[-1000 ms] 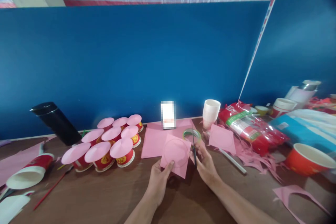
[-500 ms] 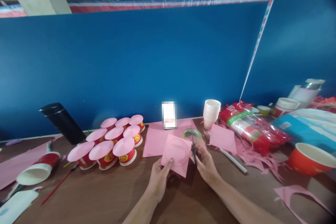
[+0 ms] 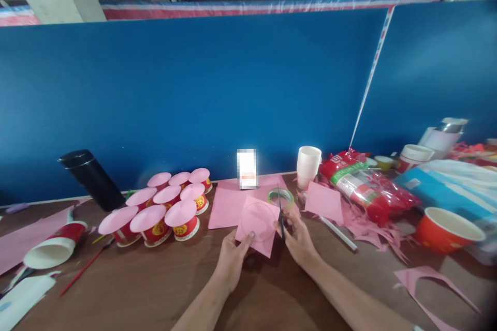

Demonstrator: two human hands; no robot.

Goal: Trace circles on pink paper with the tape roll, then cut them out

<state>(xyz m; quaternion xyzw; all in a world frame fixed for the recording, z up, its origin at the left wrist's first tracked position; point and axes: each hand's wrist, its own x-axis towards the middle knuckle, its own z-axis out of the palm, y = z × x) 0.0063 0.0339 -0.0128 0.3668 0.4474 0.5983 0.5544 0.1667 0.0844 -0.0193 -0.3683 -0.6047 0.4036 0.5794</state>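
Note:
My left hand (image 3: 233, 258) pinches a square of pink paper (image 3: 258, 225) by its lower left edge, thumb on top. A circle is drawn on this square. In my right hand (image 3: 297, 238) is a pair of dark scissors (image 3: 281, 217), its blades pointing up and away, beside the square's right edge. Whether the blades touch the paper I cannot tell. Just behind the scissors lies a roll of tape (image 3: 285, 197), partly covered by my right hand and the scissors. Larger pink sheets (image 3: 225, 207) lie under and behind the square.
To the left stand several red paper cups (image 3: 185, 228) topped with pink discs, and a black bottle (image 3: 91, 178). At right are stacked white cups (image 3: 309, 165), another pink square (image 3: 324, 201), a white stick (image 3: 338, 234), paper scraps (image 3: 373, 227), a red bag (image 3: 361, 181) and an orange bowl (image 3: 446, 232).
The view has shifted slightly, so the items on the right appear further left. Both hands keep their hold on the paper and scissors, with little other movement.

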